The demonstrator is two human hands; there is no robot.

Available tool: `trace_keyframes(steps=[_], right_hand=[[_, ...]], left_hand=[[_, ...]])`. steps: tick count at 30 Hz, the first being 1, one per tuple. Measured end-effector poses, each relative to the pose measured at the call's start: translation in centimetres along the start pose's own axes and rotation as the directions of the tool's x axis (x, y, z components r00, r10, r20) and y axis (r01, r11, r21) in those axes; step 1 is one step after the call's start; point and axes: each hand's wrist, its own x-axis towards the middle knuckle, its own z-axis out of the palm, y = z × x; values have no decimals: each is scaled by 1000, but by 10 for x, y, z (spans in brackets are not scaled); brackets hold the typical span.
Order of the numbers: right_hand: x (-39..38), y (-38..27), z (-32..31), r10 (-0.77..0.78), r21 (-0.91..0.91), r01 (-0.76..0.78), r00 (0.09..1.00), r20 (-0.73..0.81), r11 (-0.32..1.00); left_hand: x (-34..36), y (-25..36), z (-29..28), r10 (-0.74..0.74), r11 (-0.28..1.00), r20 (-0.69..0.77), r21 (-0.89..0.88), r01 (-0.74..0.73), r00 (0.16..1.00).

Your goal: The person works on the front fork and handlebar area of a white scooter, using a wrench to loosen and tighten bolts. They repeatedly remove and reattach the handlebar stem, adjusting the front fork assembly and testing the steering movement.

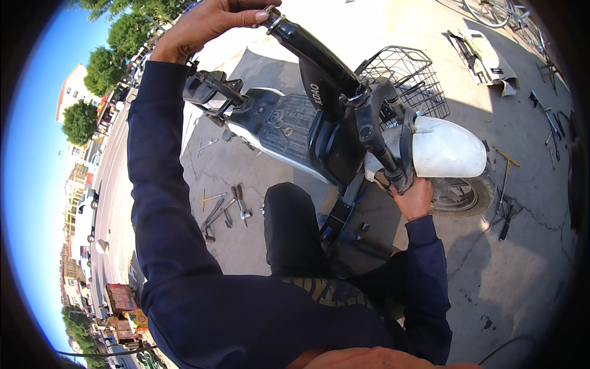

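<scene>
My left hand (224, 21) reaches out at the top edge, its thumb and fingers closed on the metal-ringed end of the black steering column (310, 52) of a scooter; part of the hand is cut off by the frame. My right hand (413, 198) is wrapped round the lower end of the black front fork (382, 150), just below the white front mudguard (450, 146). Its fingertips are hidden behind the fork. The front wheel (464, 197) lies under the mudguard. Loose metal parts (286, 128) rest on the scooter's ribbed footboard (279, 120).
Several hand tools (227, 209) lie on the concrete by my knee. A yellow-handled T-wrench (507, 172) and other tools (549, 123) lie right of the wheel. Beyond the column is a black wire basket (409, 77). A white panel (491, 58) lies at the far right; a road is at left.
</scene>
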Motion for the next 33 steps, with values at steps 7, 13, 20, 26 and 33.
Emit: trace_keyframes(steps=[7,13,20,26,33], right_hand=[[0,-5,-4,30,-22,-29,999,30,999],[0,-6,-5,14,-12,-14,1000,23,1000],[0,-5,-4,15,8,-15,1000,25,1000],[0,-6,-5,12,-20,-11,1000,26,1000],[-1,-8,-6,25,-22,-25,999,21,999]], left_hand=[[1,-9,1,-5,999,-45,52,7,999],[0,7,4,-56,980,-65,187,67,996],[3,18,6,-165,952,-116,242,189,979],[4,20,11,-141,950,-202,246,190,969],[8,16,8,-191,945,-174,234,229,966]])
